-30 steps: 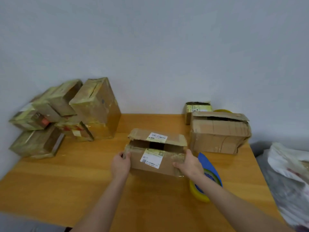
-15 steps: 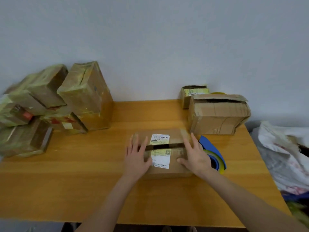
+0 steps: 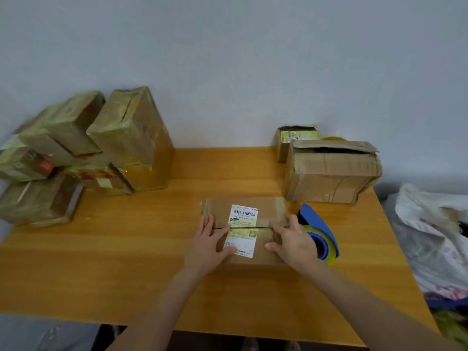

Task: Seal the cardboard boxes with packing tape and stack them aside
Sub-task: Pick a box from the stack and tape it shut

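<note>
Orange wooden table [image 3: 126, 262] against grey wall [image 3: 228, 59], taped boxes [image 3: 131, 138] piled at left. On the centre box [image 3: 220, 211] the flaps now meet, the earlier gap gone. The left hand [image 3: 205, 247] and right hand [image 3: 295, 245] press them, fingers straight and spread.

Dim, flat indoor light with a cool cast; no hard shadows, soft contact shadows only. Wall [image 3: 228, 59] darkens toward corners. Weak sheen on worktop [image 3: 114, 262], glare on the taped stack [image 3: 131, 133]. Wide-angle bowing: worktop edges curve. Stack and plastic bag [image 3: 430, 244] at frame sides are soft; centre label [image 3: 244, 215] barcode visible, small text not.
</note>
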A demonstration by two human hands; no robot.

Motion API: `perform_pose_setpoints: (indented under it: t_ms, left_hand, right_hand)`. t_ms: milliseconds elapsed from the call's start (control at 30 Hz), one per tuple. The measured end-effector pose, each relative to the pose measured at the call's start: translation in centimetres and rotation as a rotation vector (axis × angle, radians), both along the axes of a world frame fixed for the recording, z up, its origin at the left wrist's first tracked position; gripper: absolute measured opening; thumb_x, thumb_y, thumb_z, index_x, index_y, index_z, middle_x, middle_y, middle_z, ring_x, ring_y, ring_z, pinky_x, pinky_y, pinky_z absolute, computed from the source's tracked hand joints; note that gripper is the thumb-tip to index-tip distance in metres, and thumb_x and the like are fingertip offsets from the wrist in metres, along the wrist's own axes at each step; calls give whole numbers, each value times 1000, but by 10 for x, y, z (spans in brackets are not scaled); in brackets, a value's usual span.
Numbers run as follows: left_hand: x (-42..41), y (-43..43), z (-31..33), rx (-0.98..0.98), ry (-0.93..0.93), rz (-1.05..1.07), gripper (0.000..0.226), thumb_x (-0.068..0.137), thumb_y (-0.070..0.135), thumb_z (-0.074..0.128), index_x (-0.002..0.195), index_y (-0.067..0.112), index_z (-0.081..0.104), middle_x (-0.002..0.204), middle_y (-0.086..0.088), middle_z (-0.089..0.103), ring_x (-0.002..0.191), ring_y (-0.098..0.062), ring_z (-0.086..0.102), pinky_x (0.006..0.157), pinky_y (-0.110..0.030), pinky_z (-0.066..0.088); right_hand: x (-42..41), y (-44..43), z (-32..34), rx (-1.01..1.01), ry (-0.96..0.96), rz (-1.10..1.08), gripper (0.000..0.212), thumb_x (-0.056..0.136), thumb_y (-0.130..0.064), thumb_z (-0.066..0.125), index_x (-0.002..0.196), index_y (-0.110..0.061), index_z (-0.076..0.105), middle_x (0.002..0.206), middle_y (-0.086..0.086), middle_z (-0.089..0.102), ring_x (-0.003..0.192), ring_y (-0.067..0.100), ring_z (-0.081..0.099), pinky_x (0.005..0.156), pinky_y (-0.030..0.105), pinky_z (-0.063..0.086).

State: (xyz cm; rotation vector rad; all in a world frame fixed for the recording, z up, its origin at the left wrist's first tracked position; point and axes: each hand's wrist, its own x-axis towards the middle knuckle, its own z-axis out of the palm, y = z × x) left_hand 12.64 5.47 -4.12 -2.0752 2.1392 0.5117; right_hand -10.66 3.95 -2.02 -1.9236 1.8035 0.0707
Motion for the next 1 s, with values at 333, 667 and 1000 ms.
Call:
perform_pose_setpoints:
  t_ms: [333, 667, 1000]
  left_hand:
    - [4, -2, 2, -36, 78, 38, 139, 41, 101, -9, 153, 22, 11, 160, 8, 1, 146, -9, -11, 120, -40, 11]
    - [5, -1, 11, -49, 127, 45, 140, 36, 102, -8, 152, 27, 15, 159, 14, 4, 147, -9, -5, 114, -37, 28]
    - [-1, -2, 7, -36, 115, 14, 91, 81, 70, 51, 153, 27, 16, 160, 12, 4, 148, -9, -2, 115, -36, 30]
  right_hand:
    - [-92, -20, -26, 279, -25, -501, 45, 85, -43, 71, 110, -12, 48, 92, 9, 61, 72, 20, 60, 59, 32, 48]
    - [-108, -39, 4, 308, -325, -622, 32, 75, 6, 62, 64, -13, 39, 49, 0, 31, 45, 16, 26, 46, 30, 22]
    - [-104, -65, 107, 240, -720, -378, 55, 68, -18, 86, 114, -13, 56, 107, 9, 66, 92, 27, 66, 81, 40, 53]
